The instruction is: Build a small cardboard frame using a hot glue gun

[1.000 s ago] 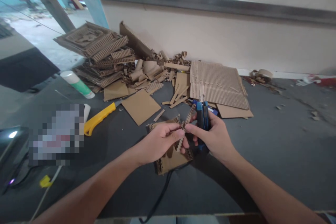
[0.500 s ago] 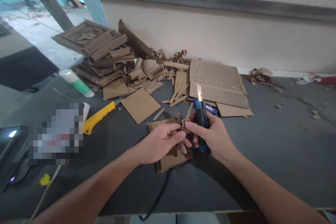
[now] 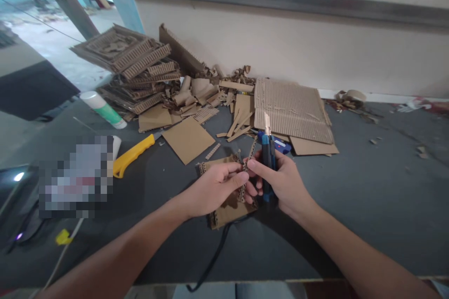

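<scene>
A narrow corrugated cardboard strip (image 3: 242,192) is pinched between the fingers of my left hand (image 3: 220,184), its fluted edge showing. My right hand (image 3: 284,177) is closed round a blue and black utility knife (image 3: 267,163), blade out and pointing away from me. The right thumb and fingertips also touch the strip. Directly beneath the hands lies a square cardboard piece (image 3: 228,217) with corrugated strips along its edges; my left hand hides part of it.
A yellow-handled knife (image 3: 133,155) and a glue stick (image 3: 103,110) lie to the left. Stacked cardboard frames (image 3: 129,56), scraps (image 3: 199,91) and a corrugated sheet (image 3: 291,110) fill the back. A flat cardboard square (image 3: 188,140) sits ahead. A black cable (image 3: 217,252) runs near the front edge.
Both hands stay almost in place with the strip and the knife. The strip appears turned slightly more edge-on, and the whole view has shifted a little.
</scene>
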The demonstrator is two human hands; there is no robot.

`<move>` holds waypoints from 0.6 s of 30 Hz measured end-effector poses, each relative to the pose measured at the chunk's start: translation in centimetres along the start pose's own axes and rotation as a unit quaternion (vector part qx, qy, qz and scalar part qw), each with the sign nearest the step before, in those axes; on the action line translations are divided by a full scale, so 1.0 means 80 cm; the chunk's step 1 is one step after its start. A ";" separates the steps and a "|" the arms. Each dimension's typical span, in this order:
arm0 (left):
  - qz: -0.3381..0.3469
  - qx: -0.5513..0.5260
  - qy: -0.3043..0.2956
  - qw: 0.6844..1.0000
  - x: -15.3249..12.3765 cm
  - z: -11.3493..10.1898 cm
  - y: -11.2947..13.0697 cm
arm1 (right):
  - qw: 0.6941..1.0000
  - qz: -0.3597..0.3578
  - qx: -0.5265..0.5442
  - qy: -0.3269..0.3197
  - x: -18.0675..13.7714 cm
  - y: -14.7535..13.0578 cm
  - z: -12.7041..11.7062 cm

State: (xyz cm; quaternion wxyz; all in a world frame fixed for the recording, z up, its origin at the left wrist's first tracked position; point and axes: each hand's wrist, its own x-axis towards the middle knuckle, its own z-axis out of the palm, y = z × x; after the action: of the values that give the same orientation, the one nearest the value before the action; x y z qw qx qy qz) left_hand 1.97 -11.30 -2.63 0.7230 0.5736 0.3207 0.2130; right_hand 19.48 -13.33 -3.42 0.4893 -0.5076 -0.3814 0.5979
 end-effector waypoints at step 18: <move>0.030 0.015 -0.050 0.998 -0.006 -0.002 0.012 | 0.997 0.000 -0.018 -0.074 0.002 -0.005 -0.012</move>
State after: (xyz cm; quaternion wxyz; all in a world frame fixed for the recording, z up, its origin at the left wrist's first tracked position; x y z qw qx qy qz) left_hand 1.61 -11.29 -1.64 0.7230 0.6035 0.2694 0.2011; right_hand 20.48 -13.12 -3.27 0.4503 -0.4712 -0.4269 0.6269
